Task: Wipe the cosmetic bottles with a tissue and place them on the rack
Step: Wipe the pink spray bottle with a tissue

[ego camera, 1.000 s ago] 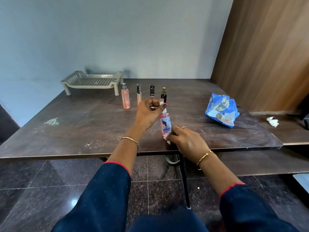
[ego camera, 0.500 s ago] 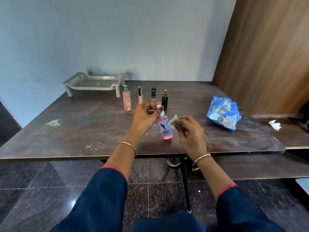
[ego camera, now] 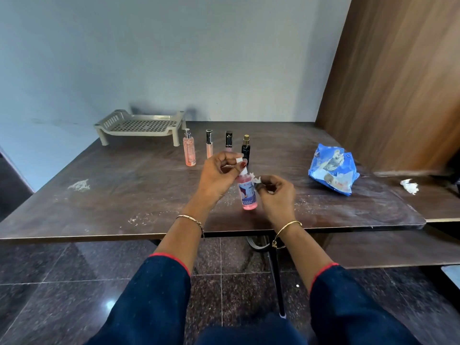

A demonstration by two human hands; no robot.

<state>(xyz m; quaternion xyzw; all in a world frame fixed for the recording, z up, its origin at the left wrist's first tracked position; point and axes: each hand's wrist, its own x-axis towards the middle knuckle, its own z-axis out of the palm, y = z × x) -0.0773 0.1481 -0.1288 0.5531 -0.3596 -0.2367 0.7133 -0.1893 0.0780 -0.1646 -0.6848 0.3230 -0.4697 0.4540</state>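
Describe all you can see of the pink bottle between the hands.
The clear plastic bottle of pink liquid has a white top and a blue and white label. It is nearly upright over the dark table; whether it touches it is unclear. The left hand pinches the top; the right hand holds a crumpled white tissue against its shoulder.

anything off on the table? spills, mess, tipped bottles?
White powdery patch on the table's left, more specks near the front edge. Crumpled tissue scrap lies loose on the right side ledge. Nothing tipped over.
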